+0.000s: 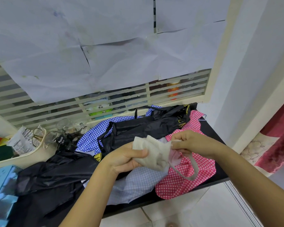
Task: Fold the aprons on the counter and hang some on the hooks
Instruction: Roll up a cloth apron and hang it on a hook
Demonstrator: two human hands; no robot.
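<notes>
Black apron (138, 128): thin cloth, slick, slight sheen, crinkled. Blue check cloth (92, 138) & pink check cloth (187, 182): woven, matt. Beige cloth (154, 154): matt, coarser weave, soft-looking. Counter (210, 126): dark, smooth. Paper sheets (105, 46) on window: matt, creased. Basket (31, 154): cream plastic, smooth. Jars (64, 125): clear glass. Floor tiles (195, 207): white, glossy.

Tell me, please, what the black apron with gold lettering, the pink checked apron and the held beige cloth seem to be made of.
Black apron: probably thin nylon-like synthetic; glossy sheen, sharp crinkles. Pink checked apron: woven gingham, likely cotton or blend; matte, soft folds. Beige cloth: matte, thicker-looking weave, perhaps canvas or cotton; uncertain.
</notes>
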